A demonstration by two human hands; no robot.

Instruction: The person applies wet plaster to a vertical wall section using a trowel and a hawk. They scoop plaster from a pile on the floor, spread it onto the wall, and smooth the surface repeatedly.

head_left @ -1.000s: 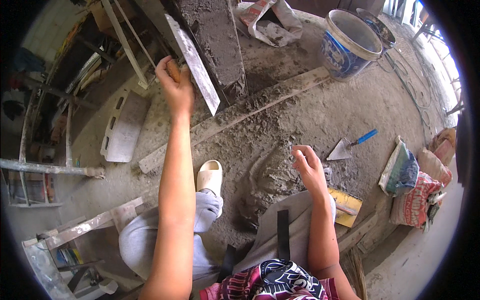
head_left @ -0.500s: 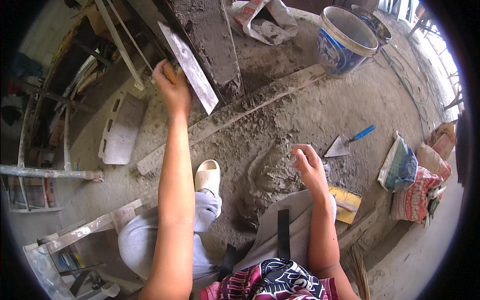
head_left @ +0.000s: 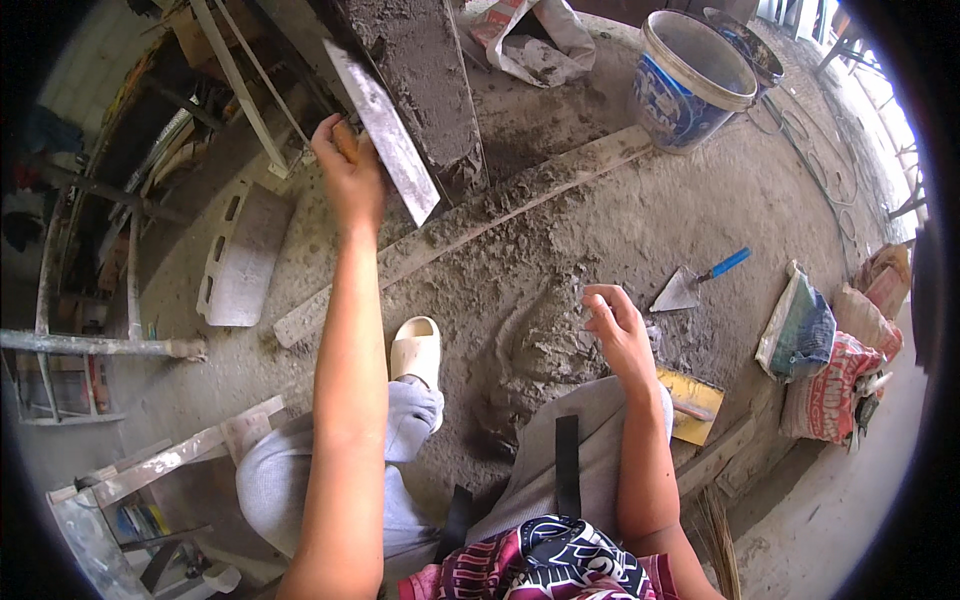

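My left hand is closed around the wooden handle of a rectangular steel plastering trowel. The trowel's long blade stands tilted along the left side of a column coated in wet grey mortar; whether it touches the column I cannot tell. Over the right side of a mortar heap hovers my right hand, its fingers loosely bent and apart, nothing visible in them. Close to it on the ground lie a pointed trowel with a blue handle and a yellow float.
A mortar-strewn wooden board runs past the column's foot. Beyond it stand a blue-and-white bucket and an open sack. More sacks lie right. A grey slotted panel and metal frames occupy the left.
The plastering trowel and my left hand have shifted slightly to the right along the column. My right hand has barely moved.
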